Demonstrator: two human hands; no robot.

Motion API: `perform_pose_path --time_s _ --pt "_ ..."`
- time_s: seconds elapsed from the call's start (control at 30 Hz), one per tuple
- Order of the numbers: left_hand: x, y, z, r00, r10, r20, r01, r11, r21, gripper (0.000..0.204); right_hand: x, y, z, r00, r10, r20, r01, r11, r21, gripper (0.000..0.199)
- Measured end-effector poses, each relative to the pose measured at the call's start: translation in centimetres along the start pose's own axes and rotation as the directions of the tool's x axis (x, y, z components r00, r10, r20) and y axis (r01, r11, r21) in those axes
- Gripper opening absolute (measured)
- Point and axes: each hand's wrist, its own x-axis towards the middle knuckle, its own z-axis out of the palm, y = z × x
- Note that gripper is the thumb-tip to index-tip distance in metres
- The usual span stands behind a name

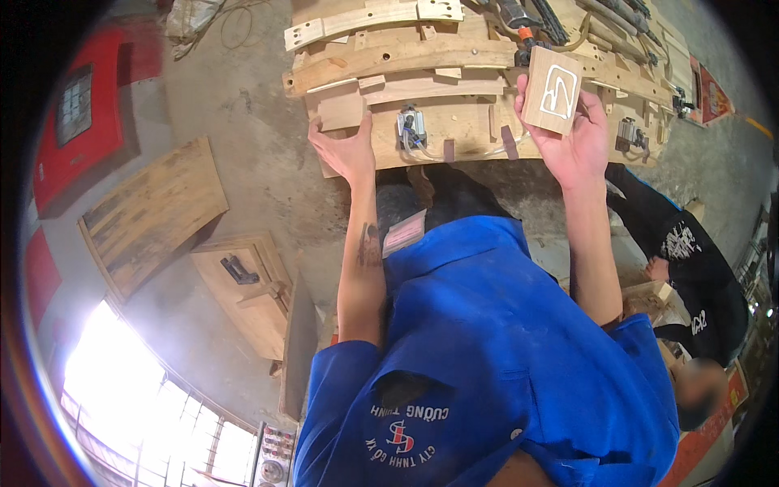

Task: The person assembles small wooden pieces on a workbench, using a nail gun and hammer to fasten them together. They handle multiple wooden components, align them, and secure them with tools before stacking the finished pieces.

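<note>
My right hand is raised over the bench's front edge, its fingers wrapped round a wooden block. A looping line of white glue shows on the block's upward face. My left hand is at the left end of the wooden jig. Its thumb and fingers span the near end of a flat wooden piece, gripping it by opposite sides. That piece lies against a curved wooden rail.
A pneumatic clamp with hoses sits mid-jig, another clamp to the right. An orange-and-black air tool lies behind the glued block. A person in black works at right. Wooden boards stand at left beside a red cabinet.
</note>
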Motion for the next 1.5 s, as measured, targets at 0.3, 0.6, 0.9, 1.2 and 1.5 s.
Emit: perform_pose_path --time_s 0.3,0.6,0.9,1.2,1.5 --pt "2.1 -0.3 -1.4 0.891 -0.365 0.271 0.453 0.668 -0.591 0.074 0.5 0.8 0.2 0.998 0.040 -0.048 -0.042 0.999 -0.032 0.051" --pt "1.4 5.0 -8.8 0.676 -0.215 0.704 0.684 -0.171 -0.709 0.081 2.2 3.6 2.0 0.985 0.027 -0.171 -0.065 0.974 -0.216 0.050" --pt "1.5 5.2 -9.2 0.631 0.001 0.776 0.741 -0.297 -0.602 0.083 2.3 4.7 3.1 0.980 0.056 -0.190 -0.106 0.958 -0.265 0.047" --pt "2.0 3.8 -8.4 0.608 -0.103 0.787 0.769 -0.167 -0.617 0.092 1.9 4.6 2.4 0.981 0.072 -0.183 -0.125 0.947 -0.297 0.047" --pt "3.1 2.8 -8.3 0.701 -0.362 0.615 0.673 0.621 -0.401 0.094 1.8 3.9 2.1 0.976 0.012 -0.218 -0.094 0.924 -0.370 0.046"
